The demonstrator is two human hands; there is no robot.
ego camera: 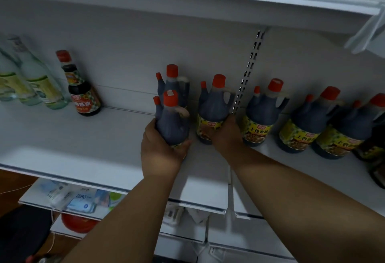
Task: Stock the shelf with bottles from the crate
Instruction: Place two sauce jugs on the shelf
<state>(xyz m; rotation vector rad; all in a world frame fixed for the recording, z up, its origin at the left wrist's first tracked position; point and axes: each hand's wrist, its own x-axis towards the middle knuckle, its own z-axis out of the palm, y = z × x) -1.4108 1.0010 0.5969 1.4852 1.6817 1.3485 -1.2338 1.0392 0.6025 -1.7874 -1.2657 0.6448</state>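
Centrally, on a white metal shelf (pixel 62 137) with a smooth matte deck: dark jugs of soy-coloured liquid, plastic, bulbous body, loop handle, red screw cap and small red spout.

Held jug (pixel 171 121): at the front of the row, left hand (pixel 160 148) wrapped round its lower body, thumb on the right side, fingers curled round the left. Whether its base touches the deck cannot be told.

Back jug (pixel 174 83): directly behind the held jug, upright.

Second jug (pixel 214 108): just right of the held jug, yellow label; right hand (pixel 227 133) grips its lower right side, fingers hidden behind it.

Further jugs (pixel 264 112): in a row right of the second jug, same yellow labels.

Slotted upright (pixel 248 70): perforated metal strip on the back wall, above the second jug.

Oil bottle (pixel 83 89): well left of the held jug, slim, dark glass-like, red cap, orange label.

Clear bottles (pixel 39 79): left of the oil bottle, pale green labels, blurred.
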